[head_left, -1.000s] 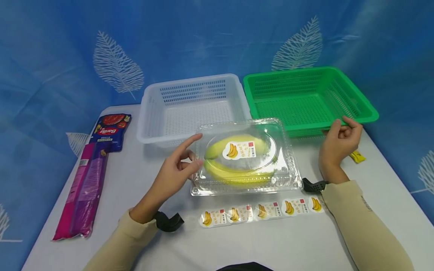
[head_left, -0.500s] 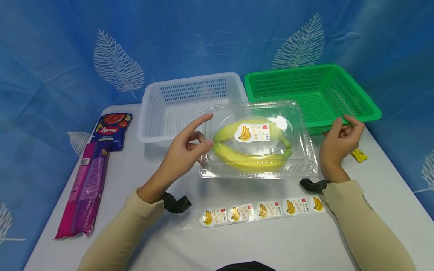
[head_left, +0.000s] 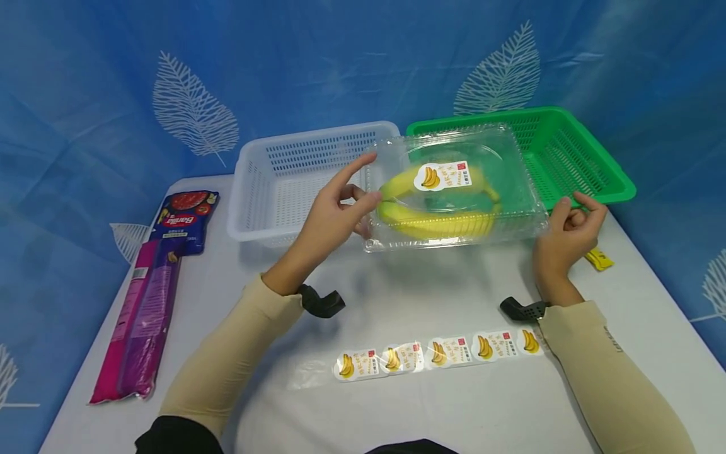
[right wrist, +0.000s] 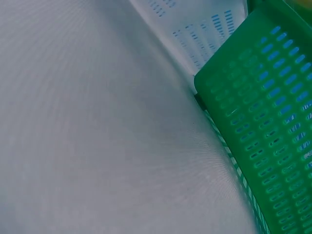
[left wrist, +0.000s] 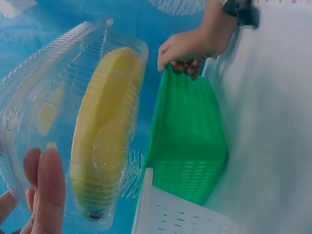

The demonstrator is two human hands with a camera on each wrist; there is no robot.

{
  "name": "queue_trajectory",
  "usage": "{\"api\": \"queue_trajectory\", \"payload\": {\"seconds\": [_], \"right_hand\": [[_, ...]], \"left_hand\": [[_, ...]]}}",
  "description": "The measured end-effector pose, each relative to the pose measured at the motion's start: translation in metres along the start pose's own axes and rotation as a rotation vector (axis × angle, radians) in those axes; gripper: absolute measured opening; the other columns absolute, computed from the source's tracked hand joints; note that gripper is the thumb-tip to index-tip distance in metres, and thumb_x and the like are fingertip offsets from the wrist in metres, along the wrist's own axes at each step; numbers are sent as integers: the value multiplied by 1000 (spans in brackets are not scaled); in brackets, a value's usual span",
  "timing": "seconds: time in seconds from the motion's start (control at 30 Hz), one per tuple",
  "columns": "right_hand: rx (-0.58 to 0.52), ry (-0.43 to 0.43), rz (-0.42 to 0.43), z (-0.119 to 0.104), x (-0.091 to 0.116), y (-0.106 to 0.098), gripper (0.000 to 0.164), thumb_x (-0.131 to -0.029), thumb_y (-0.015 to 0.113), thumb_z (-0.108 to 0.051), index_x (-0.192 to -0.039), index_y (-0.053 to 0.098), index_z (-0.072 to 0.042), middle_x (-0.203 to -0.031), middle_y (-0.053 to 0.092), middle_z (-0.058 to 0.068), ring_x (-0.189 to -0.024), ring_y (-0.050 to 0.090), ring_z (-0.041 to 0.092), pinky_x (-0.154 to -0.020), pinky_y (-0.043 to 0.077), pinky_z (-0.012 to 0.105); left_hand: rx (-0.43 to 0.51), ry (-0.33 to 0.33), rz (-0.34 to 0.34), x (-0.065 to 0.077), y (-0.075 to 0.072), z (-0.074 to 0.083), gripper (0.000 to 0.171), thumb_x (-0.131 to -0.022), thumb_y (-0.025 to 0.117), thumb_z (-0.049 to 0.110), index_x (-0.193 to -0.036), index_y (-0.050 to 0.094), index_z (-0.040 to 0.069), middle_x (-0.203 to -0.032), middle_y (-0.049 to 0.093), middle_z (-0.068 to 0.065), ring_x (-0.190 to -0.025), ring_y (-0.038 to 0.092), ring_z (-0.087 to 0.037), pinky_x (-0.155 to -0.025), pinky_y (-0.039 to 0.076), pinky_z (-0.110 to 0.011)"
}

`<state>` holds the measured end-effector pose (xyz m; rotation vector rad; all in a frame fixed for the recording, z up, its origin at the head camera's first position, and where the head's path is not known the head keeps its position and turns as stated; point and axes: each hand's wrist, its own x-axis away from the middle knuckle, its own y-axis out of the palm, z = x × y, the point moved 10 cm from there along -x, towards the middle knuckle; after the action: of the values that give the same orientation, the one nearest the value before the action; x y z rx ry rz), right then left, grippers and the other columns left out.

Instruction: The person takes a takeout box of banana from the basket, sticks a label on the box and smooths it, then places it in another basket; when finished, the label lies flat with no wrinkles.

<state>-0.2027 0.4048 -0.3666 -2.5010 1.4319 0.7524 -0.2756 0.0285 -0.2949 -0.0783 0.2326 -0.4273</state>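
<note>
A clear plastic clamshell box (head_left: 524,202) hangs tilted above the table and overlaps the front of the green basket (head_left: 609,173) in the head view. My left hand (head_left: 339,211) pinches its left edge. Inside lie two yellow bananas (head_left: 439,222), and a white banana label (head_left: 445,176) sits on the lid. In the left wrist view one banana (left wrist: 105,131) shows through the box wall, with my fingers (left wrist: 51,187) at its edge. My right hand (head_left: 567,243) grips the basket's front rim near its right corner. The right wrist view shows only the basket's perforated wall (right wrist: 258,122), no fingers.
A white basket (head_left: 241,208) stands left of the green one. A strip of banana labels (head_left: 403,358) lies on the table in front. At left are a blue Barilla pouch (head_left: 184,217) and a purple-pink packet (head_left: 138,321). A small yellow packet (head_left: 599,259) lies at right.
My left hand has lifted the box of bananas up, away from me and to the right, towards the green basket. The right hand has stayed at the basket's rim.
</note>
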Motion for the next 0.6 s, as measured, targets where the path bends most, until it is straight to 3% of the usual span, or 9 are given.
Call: {"api": "queue_trajectory", "payload": {"seconds": [0.27, 0.6], "right_hand": [[41, 29, -15, 32, -9, 1, 24, -105, 54, -18, -125, 59, -6, -62, 39, -8, -50, 39, 2, -56, 42, 16], [36, -2, -24, 44, -12, 0, 22, -106, 55, -20, -126, 58, -9, -63, 40, -7, -51, 37, 4, -56, 38, 18]], "left_hand": [[7, -25, -10, -29, 10, -9, 57, -101, 68, 26, -151, 47, 40, -90, 58, -20, -61, 62, -35, -64, 60, -46], [31, -66, 19, -71, 24, -20, 59, -100, 69, 30, -154, 46, 36, -80, 55, -17, -58, 60, -30, -63, 60, -46]]}}
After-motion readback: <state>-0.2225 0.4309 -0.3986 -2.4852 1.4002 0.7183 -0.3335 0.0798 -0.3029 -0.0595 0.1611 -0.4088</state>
